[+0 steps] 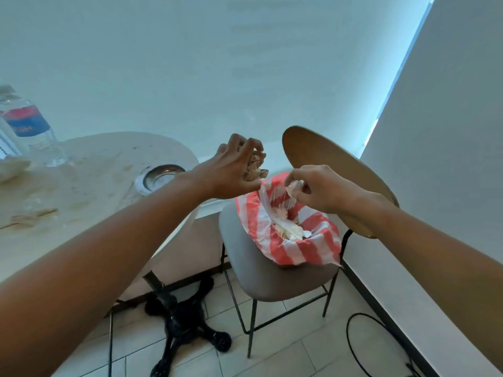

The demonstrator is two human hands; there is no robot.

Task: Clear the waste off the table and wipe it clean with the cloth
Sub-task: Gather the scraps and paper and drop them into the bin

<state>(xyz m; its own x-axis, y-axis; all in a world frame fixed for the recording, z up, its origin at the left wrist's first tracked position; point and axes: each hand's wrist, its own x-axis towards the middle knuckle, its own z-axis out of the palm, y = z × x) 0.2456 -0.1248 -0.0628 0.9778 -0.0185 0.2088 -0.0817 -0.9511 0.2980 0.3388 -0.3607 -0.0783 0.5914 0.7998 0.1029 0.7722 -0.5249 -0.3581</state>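
Observation:
My left hand (234,170) is closed around a clump of brown scraps (255,165), held just above the left rim of a red-and-white striped plastic bag (304,250). My right hand (318,186) pinches the bag's upper edge (292,186) and lifts it. The bag sits on a grey chair seat (258,270) and holds white crumpled waste (291,231). The round beige table (89,180) at the left carries crumbs, smears and brown scraps (32,216). A pale cloth-like lump (12,165) lies at the far left edge.
A clear water bottle (32,129) with a blue and red label stands on the table's left. A metal ashtray (160,178) sits near the table's right edge. The chair's wooden back (332,170) is behind the bag. The black table base (185,325) and a cable (353,346) are on the tiled floor.

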